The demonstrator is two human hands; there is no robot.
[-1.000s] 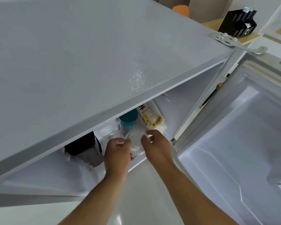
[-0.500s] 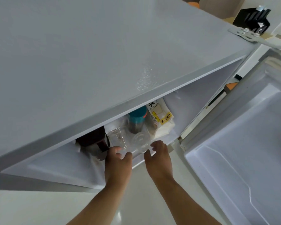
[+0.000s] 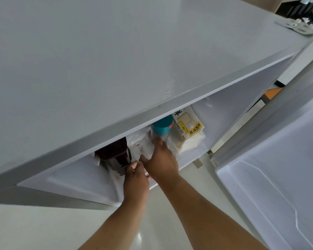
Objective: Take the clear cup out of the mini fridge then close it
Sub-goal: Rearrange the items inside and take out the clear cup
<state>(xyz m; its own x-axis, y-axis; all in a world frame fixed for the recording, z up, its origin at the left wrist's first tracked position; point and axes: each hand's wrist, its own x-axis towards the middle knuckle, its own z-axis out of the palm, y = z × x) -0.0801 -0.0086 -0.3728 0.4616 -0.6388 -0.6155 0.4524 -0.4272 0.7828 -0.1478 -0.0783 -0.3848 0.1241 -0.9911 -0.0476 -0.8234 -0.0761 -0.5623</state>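
Observation:
The grey mini fridge (image 3: 116, 69) stands open, its door (image 3: 278, 177) swung out to the right. A clear cup (image 3: 140, 144) sits on the shelf between a dark container and a teal-lidded bottle. My right hand (image 3: 161, 159) reaches inside, thumb and fingers wrapped around the cup's right side. Just below it at the shelf's front edge is my left hand (image 3: 135, 179), fingers curled by the cup's lower part. Whether that hand grips anything is hidden.
A dark container (image 3: 114, 154) stands left of the cup. The teal-lidded bottle (image 3: 162, 126) and a bread pack with a yellow label (image 3: 188, 130) stand to its right. The fridge top overhangs the shelf. A black rack (image 3: 296, 9) sits far right.
Both hands were just outside the shelf's front edge. The right hand has pushed in and closed around the clear cup, and the left hand has shifted up beside it.

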